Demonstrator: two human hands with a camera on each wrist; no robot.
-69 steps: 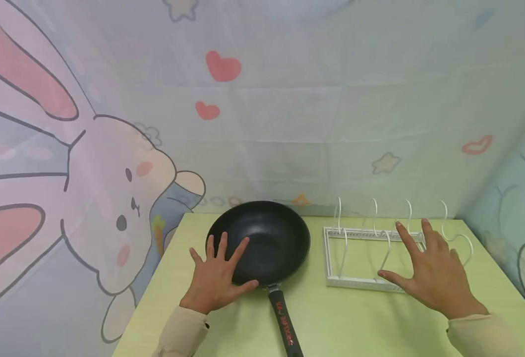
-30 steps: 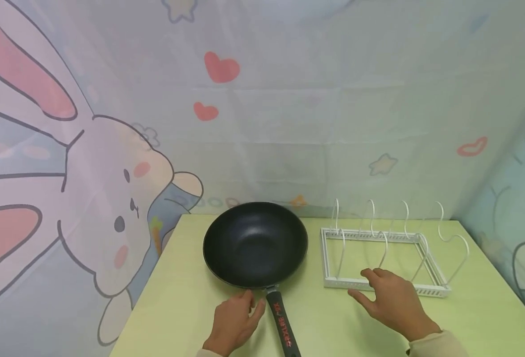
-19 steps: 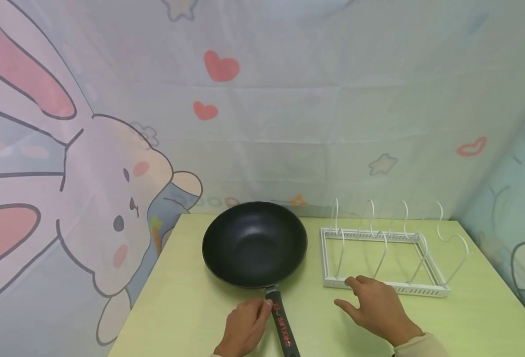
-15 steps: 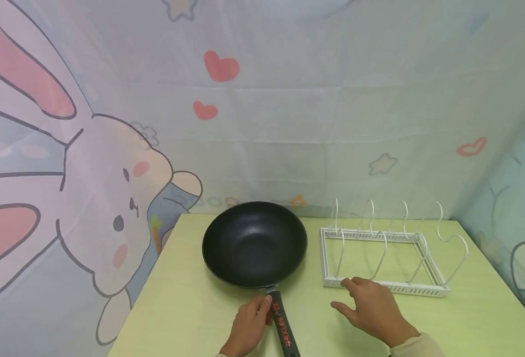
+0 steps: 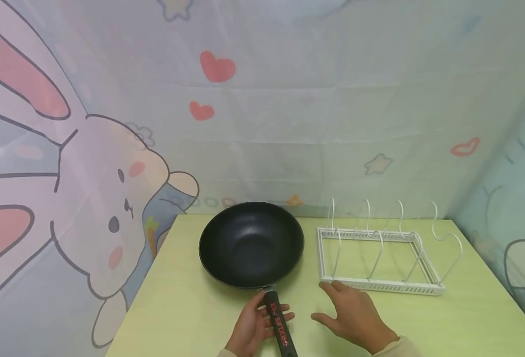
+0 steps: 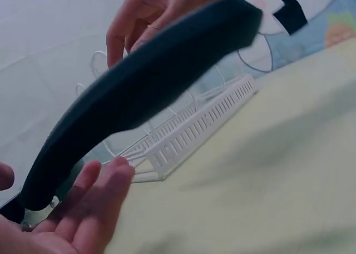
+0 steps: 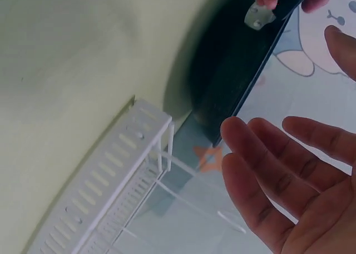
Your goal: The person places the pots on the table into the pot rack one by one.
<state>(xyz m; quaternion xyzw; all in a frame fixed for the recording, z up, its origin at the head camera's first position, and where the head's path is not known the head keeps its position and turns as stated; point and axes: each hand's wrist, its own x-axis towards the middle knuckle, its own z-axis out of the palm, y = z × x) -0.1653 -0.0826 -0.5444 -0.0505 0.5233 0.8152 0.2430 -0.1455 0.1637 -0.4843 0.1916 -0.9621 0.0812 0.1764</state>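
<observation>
A black wok [image 5: 251,243] lies on the table with its dark handle [image 5: 279,320] pointing toward me. Palm up, my left hand [image 5: 251,325] is under the handle. Its fingers reach out past the handle's right side and the thumb is on the left; in the left wrist view these fingers [image 6: 92,215] look nearly straight below the handle. Whether the palm touches the handle is unclear. My right hand [image 5: 353,315] hovers with fingers spread just in front of the white wire rack [image 5: 382,285], holding nothing, as its wrist view also shows.
The rack has a slotted rectangular base and several upright wire loops [image 5: 379,253]; it stands right of the wok. A pale green table [image 5: 177,307] carries everything. Behind it hangs a cloth backdrop [image 5: 289,124] printed with a rabbit, hearts and stars.
Both hands came down from above the wok and rack. My left hand went to the handle and turned palm up beneath it; my right moved left, toward the rack's near-left corner.
</observation>
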